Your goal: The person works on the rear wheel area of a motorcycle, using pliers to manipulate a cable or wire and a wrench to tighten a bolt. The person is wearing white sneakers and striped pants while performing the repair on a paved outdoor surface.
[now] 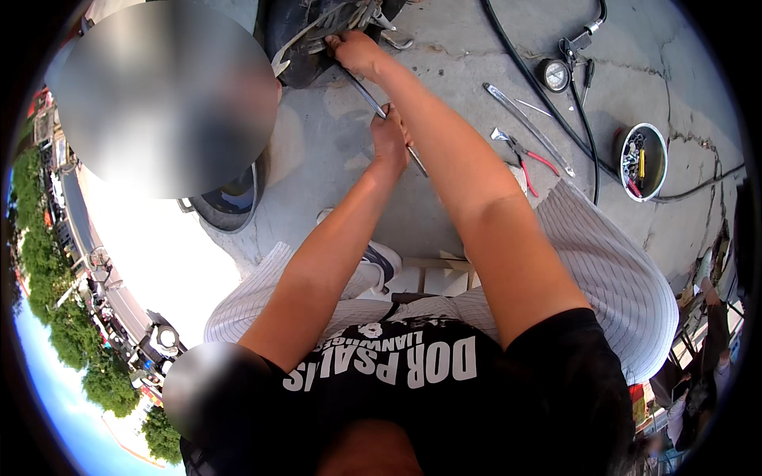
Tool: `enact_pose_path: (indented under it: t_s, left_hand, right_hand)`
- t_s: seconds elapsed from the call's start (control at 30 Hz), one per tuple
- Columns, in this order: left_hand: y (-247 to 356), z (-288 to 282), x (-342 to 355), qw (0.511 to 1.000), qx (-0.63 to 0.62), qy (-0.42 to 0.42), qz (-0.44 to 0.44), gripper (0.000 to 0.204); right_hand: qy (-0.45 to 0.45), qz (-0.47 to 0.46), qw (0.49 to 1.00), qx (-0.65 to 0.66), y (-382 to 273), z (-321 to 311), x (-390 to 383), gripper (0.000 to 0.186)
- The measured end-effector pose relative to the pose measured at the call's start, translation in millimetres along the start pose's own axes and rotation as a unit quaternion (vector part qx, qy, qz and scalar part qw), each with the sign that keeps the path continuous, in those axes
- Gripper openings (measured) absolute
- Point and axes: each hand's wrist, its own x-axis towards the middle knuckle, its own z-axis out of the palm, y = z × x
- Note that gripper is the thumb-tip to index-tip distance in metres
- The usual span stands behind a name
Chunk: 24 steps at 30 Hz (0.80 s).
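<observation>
My left hand (390, 141) is wrapped round a long metal bar (367, 97), which looks like a tyre lever and slants up toward a dark wheel. My right hand (357, 55) is closed at the edge of that black tyre (298, 57), near the bar's far end. What its fingers grip is partly hidden by the hand. Cables or thin metal parts lie across the wheel, which is cut off by the top of the view.
Right of my arms lie another flat metal lever (530, 131), red-handled cutters (525, 152) and a black hose with a pressure gauge (554, 75). A pail (663, 166) holds small parts. At left stands a dark basin (222, 216), partly covered by a blurred patch.
</observation>
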Motion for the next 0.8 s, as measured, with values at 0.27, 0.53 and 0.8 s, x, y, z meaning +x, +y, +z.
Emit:
enact_pose_path:
  t_s: [0.27,0.53,0.8]
  left_hand:
    - [-71,-16,-33,0.986,0.102,-0.067,-0.111,0.011]
    - [-44,-27,-45,0.962,0.247,-0.113,-0.016,0.011]
    - [-48,-3,-40,0.985,0.044,-0.145,-0.077,0.025]
  right_hand:
    - [0.040,0.040,0.998,-0.014,2,-3,5,0.044]
    - [0.164,0.146,0.919,-0.328,58,-47,-139,0.047]
    - [0.279,0.149,0.941,-0.119,113,-72,-133,0.034]
